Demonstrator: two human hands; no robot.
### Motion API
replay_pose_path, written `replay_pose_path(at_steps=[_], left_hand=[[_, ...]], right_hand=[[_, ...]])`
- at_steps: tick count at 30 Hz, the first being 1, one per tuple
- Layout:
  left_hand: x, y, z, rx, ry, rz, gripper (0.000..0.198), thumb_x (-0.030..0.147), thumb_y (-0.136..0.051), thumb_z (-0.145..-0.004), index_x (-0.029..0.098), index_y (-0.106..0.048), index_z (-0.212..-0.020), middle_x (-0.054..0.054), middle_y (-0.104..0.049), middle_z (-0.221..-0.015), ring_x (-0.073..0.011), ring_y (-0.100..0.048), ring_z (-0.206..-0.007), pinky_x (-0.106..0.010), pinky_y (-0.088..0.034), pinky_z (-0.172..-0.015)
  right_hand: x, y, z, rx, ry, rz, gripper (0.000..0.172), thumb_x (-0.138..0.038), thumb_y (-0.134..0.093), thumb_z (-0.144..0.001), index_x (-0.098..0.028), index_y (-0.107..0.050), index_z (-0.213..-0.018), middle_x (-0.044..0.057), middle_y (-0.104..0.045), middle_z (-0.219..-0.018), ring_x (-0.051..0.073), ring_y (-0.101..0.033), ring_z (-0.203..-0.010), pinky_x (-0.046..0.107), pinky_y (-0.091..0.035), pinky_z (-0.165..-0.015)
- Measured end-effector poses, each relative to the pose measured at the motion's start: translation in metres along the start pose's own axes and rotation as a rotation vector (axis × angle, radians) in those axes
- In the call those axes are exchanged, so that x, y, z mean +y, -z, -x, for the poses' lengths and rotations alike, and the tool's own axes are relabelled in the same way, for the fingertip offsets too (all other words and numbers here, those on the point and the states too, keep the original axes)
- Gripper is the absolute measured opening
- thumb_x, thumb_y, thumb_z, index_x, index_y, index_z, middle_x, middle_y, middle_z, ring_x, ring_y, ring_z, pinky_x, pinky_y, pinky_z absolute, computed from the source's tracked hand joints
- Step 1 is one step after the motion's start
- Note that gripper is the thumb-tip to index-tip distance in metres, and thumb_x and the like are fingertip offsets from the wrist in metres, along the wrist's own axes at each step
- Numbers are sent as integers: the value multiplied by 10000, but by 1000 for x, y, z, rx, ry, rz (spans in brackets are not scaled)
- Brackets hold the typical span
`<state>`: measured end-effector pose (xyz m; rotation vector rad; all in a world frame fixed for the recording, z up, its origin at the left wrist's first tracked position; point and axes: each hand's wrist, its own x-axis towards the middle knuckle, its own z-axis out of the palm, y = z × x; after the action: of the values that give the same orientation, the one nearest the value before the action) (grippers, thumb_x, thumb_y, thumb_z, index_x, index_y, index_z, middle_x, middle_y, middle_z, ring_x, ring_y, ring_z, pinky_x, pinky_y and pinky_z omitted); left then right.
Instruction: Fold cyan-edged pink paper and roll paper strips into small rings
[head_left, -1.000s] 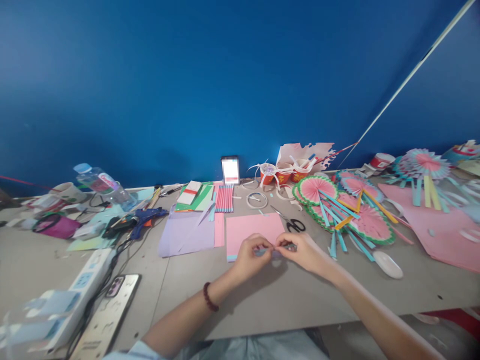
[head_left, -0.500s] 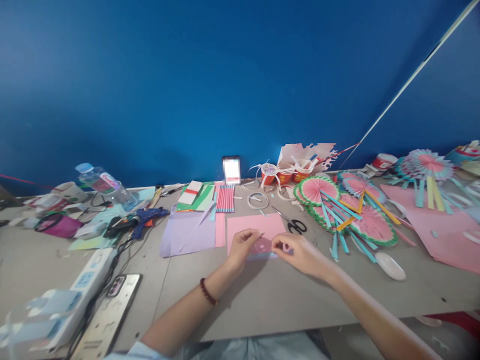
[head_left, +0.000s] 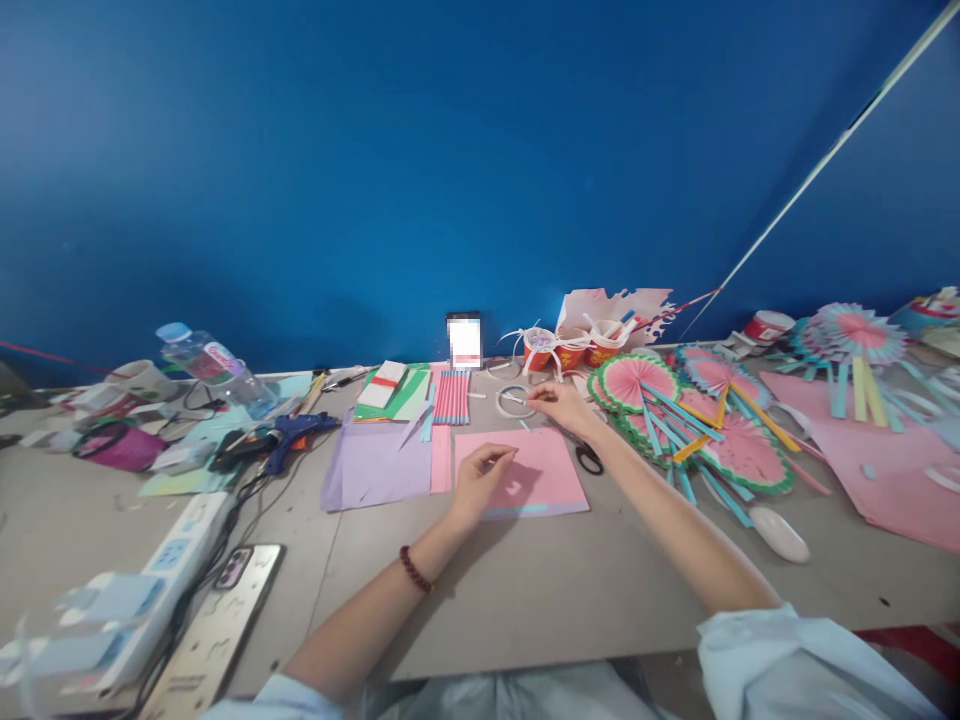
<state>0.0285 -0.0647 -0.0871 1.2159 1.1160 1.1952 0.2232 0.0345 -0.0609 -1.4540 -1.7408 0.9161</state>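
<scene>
My left hand (head_left: pixel 484 474) rests on a pink paper sheet (head_left: pixel 547 475) with a light blue strip along its near edge. Its fingers are curled into a loose pinch, and I cannot make out what is in them. My right hand (head_left: pixel 561 404) is stretched out past the sheet's far edge to a white tape ring (head_left: pixel 511 401). Its fingertips are pressed together at the ring's right rim. Black scissors (head_left: pixel 589 459) lie just under the right wrist.
Left of the pink sheet lie a purple sheet (head_left: pixel 375 465) and a bundle of pink strips (head_left: pixel 450 397). Red cups (head_left: pixel 559 350) and a standing phone (head_left: pixel 463 340) are at the back. Paper fans (head_left: pixel 739 447) and a white spoon (head_left: pixel 780 531) lie right. A glue gun (head_left: pixel 294 434), bottle (head_left: pixel 206 363), power strip (head_left: pixel 176 545) and phone (head_left: pixel 225 612) lie left.
Both hands were pinching a small strip together over the sheet's near edge. The right hand has let go and reached away to the tape ring; the left hand stayed on the sheet.
</scene>
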Motion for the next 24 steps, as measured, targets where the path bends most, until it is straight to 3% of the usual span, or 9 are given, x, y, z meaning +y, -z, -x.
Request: replay_pose_path(at_steps=[6, 12, 17, 20, 24], left_hand=[[-5, 4, -6, 98, -57, -97, 186, 351, -686, -698, 172, -668, -747, -34, -667, -760, -157, -601, -724, -272, -479, -676], [-6, 7, -8, 123, -86, -109, 161, 334, -668, -690, 173, -668, -696, -41, -683, -739, -167, -619, -731, -289, -490, -712], [-11, 7, -10, 126, -52, -68, 186, 346, -687, -689, 165, -691, -729, -58, -704, -777, -175, -641, -752, -297, -505, -720], [-12, 7, -9, 128, -61, -62, 188, 347, -686, -700, 164, -698, -742, -65, -707, -790, -179, -652, -769, -304, -512, -738], [-12, 8, -7, 88, -96, -83, 186, 346, -667, -737, 171, -709, -787, -77, -710, -840, -194, -661, -817, -324, -520, -767]], right_hand=[[1, -19, -34, 39, 28, 114, 154, -267, -631, -743, -150, -730, -755, 66, -737, -766, 192, -645, -755, 279, -459, -730], [1, -31, -34, 44, 75, 187, 184, -231, -576, -804, -177, -751, -792, 95, -755, -898, 236, -657, -868, 334, -437, -863], [-9, -35, -5, 46, 94, 135, 248, -235, -502, -848, -171, -727, -929, 91, -736, -1029, 219, -647, -948, 331, -445, -883], [-16, -35, 26, 4, 59, 49, 281, -344, -488, -861, -172, -706, -904, 68, -741, -912, 180, -656, -806, 288, -492, -728], [-19, -38, 66, -168, -200, -347, 329, -473, -603, -765, -158, -667, -834, 40, -689, -750, 133, -607, -647, 230, -456, -559]])
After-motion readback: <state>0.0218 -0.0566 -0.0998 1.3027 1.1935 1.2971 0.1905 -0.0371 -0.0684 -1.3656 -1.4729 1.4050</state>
